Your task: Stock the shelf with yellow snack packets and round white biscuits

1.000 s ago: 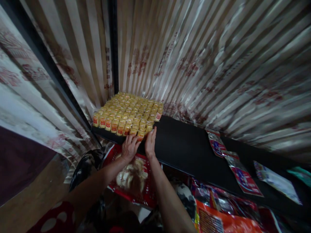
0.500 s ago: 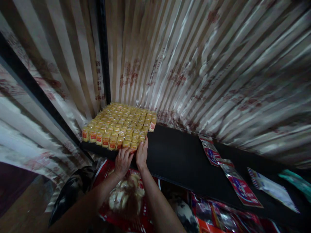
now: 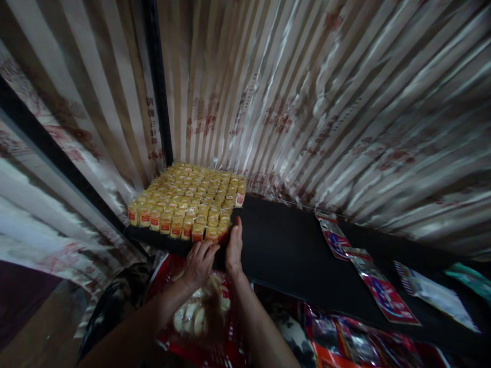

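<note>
In the head view, little yellow wrapped snack packs [image 3: 187, 199] sit in rows on the black shelf's [image 3: 280, 245] left end. The left hand [image 3: 199, 262] bends its fingers at their front; I can't tell if it pinches one. The right hand [image 3: 233, 249] stands flat beside their front corner.

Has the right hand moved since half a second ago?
Yes: the right hand has shifted slightly rightward, farther from the black upright corner post.
</note>
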Action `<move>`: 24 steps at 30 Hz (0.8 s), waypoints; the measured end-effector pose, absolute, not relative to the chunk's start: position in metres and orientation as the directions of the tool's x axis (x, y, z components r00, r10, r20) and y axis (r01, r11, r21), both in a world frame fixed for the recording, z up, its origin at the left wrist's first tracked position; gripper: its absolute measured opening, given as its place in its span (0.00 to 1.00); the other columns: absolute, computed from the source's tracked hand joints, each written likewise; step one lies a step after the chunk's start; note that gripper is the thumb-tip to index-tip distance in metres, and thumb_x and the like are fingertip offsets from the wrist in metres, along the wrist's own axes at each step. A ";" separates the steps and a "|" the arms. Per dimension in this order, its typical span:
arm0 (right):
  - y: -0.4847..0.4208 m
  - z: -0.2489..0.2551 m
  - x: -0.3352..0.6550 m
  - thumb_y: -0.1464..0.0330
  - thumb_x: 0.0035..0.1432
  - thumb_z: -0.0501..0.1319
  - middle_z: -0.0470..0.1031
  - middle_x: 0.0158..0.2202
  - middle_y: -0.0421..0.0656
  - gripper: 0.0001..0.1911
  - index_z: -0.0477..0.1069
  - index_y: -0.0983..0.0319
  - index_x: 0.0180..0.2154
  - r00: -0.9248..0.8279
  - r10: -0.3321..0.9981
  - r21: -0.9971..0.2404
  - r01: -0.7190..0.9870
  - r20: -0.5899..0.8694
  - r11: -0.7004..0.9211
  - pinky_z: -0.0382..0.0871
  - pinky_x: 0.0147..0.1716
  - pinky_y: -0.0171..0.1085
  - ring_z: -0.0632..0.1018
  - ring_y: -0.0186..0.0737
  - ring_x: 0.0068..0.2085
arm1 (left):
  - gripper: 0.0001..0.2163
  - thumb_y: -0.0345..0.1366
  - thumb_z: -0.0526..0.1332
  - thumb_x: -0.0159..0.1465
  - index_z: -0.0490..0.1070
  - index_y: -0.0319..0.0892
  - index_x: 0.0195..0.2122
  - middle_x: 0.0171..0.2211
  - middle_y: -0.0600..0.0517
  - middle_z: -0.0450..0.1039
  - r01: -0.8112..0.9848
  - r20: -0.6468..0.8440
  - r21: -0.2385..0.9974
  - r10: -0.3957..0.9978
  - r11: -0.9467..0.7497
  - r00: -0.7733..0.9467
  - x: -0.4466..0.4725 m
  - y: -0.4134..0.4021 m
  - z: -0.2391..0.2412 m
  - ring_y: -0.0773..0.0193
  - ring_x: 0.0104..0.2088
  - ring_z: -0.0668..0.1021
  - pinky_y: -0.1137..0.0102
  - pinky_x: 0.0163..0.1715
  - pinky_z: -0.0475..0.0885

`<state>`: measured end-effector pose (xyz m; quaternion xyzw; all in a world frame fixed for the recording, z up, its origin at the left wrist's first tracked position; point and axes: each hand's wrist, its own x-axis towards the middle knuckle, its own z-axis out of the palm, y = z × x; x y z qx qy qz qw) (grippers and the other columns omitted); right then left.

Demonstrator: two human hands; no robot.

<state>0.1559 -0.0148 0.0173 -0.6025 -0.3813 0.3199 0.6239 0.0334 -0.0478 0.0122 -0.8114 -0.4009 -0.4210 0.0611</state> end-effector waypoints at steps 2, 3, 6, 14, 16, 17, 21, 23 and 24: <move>-0.006 0.018 0.168 0.51 0.61 0.44 0.58 0.63 0.49 0.33 0.56 0.63 0.60 0.571 0.815 -0.991 0.134 0.101 0.028 0.50 0.61 0.43 0.60 0.42 0.63 | 0.13 0.25 0.49 0.63 0.69 0.40 0.43 0.39 0.47 0.72 0.630 0.717 0.277 0.592 -0.726 0.367 0.043 -0.055 0.014 0.62 0.40 0.73 0.67 0.41 0.73; 0.001 0.018 0.176 0.51 0.60 0.45 0.61 0.61 0.50 0.33 0.58 0.64 0.59 0.598 0.793 -0.985 0.174 0.111 0.006 0.52 0.60 0.44 0.62 0.43 0.61 | 0.13 0.25 0.48 0.63 0.69 0.40 0.44 0.40 0.47 0.72 0.592 0.706 0.312 0.598 -0.743 0.379 0.050 -0.059 0.014 0.62 0.41 0.73 0.67 0.42 0.73; 0.029 0.016 0.201 0.54 0.57 0.51 0.68 0.56 0.51 0.29 0.63 0.64 0.55 0.605 0.774 -0.957 0.291 0.188 0.005 0.59 0.56 0.44 0.69 0.44 0.56 | 0.15 0.22 0.47 0.62 0.67 0.38 0.45 0.42 0.46 0.71 0.526 0.637 0.475 0.688 -0.705 0.347 0.073 -0.068 0.014 0.62 0.44 0.73 0.67 0.44 0.73; 0.105 0.017 0.240 0.60 0.47 0.60 0.75 0.42 0.51 0.23 0.69 0.65 0.44 0.606 0.751 -0.845 0.520 0.262 -0.124 0.65 0.46 0.42 0.74 0.44 0.43 | 0.16 0.21 0.47 0.59 0.67 0.40 0.44 0.43 0.46 0.70 0.457 0.480 0.658 0.801 -0.599 0.358 0.104 -0.067 0.002 0.62 0.45 0.73 0.65 0.46 0.74; 0.112 0.014 0.240 0.61 0.47 0.60 0.75 0.39 0.48 0.21 0.69 0.64 0.43 0.621 0.749 -0.837 0.519 0.230 -0.174 0.66 0.43 0.41 0.74 0.43 0.40 | 0.16 0.21 0.47 0.59 0.67 0.40 0.44 0.43 0.46 0.70 0.431 0.488 0.657 0.785 -0.619 0.382 0.103 -0.066 -0.001 0.62 0.44 0.73 0.65 0.45 0.74; 0.113 0.012 0.239 0.62 0.47 0.60 0.75 0.39 0.47 0.21 0.69 0.63 0.43 0.626 0.747 -0.837 0.517 0.224 -0.182 0.66 0.42 0.40 0.74 0.43 0.39 | 0.17 0.22 0.47 0.58 0.67 0.40 0.45 0.43 0.46 0.70 0.417 0.490 0.654 0.773 -0.631 0.402 0.101 -0.066 -0.002 0.62 0.44 0.73 0.65 0.45 0.74; 0.112 0.002 0.242 0.61 0.47 0.59 0.75 0.37 0.46 0.18 0.70 0.63 0.40 0.625 0.742 -0.844 0.512 0.242 -0.157 0.66 0.40 0.39 0.74 0.42 0.38 | 0.17 0.22 0.47 0.58 0.67 0.40 0.45 0.43 0.46 0.70 0.406 0.463 0.664 0.771 -0.628 0.437 0.099 -0.066 -0.003 0.62 0.45 0.73 0.65 0.46 0.73; 0.110 -0.001 0.245 0.60 0.47 0.59 0.75 0.34 0.45 0.16 0.70 0.62 0.37 0.627 0.745 -0.862 0.484 0.225 -0.147 0.66 0.38 0.38 0.74 0.41 0.36 | 0.17 0.21 0.48 0.57 0.68 0.40 0.44 0.42 0.46 0.70 0.408 0.449 0.677 0.783 -0.613 0.430 0.099 -0.066 -0.003 0.62 0.45 0.72 0.65 0.47 0.73; 0.109 -0.001 0.246 0.60 0.46 0.60 0.75 0.33 0.44 0.15 0.70 0.62 0.35 0.629 0.748 -0.873 0.465 0.211 -0.146 0.66 0.37 0.37 0.74 0.40 0.35 | 0.17 0.21 0.48 0.57 0.68 0.40 0.44 0.42 0.46 0.70 0.407 0.444 0.684 0.788 -0.605 0.425 0.099 -0.066 -0.002 0.62 0.45 0.72 0.65 0.47 0.73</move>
